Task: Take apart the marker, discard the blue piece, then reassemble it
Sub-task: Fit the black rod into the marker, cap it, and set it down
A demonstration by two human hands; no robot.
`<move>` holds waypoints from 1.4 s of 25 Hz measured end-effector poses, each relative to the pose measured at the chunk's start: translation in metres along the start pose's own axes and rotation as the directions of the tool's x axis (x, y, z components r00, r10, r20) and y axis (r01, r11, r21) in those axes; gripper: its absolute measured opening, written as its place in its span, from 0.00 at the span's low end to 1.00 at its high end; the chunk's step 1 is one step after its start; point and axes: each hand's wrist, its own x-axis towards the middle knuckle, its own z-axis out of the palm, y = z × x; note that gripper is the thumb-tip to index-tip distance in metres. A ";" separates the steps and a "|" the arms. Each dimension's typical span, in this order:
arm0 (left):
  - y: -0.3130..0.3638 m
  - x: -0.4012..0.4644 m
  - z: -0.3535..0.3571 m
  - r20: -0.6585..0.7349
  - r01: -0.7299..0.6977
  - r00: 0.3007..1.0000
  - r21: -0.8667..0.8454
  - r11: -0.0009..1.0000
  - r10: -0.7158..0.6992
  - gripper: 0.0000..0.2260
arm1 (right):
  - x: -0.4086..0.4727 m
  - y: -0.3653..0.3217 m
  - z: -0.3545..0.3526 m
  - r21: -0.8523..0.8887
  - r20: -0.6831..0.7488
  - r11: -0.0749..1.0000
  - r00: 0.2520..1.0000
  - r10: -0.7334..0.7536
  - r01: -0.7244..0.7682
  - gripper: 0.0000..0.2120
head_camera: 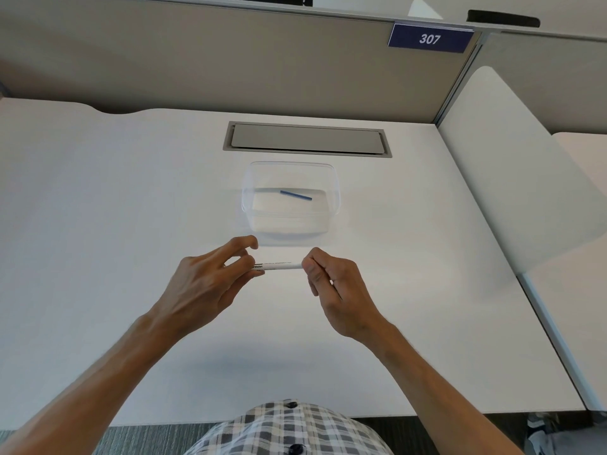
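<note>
A white marker (279, 266) with black print lies level between both hands, just above the white desk. My left hand (210, 284) pinches its left end with thumb and fingers. My right hand (335, 290) is closed over its right end, which is hidden by the fingers. Beyond the hands, a clear plastic container (333, 205) stands on the desk. A thin blue piece (295, 195) lies inside it, slanting slightly down to the right.
A grey cable hatch (307, 139) is set into the desk behind the container. A grey partition with a blue "307" sign (430, 38) rises at the back. A white divider (512, 165) borders the desk's right side.
</note>
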 end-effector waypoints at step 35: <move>-0.006 -0.001 0.004 0.079 -0.008 0.997 0.000 1.000 0.008 0.15 | 0.000 0.003 0.001 -0.009 0.093 0.984 0.980 0.178 -0.178 0.16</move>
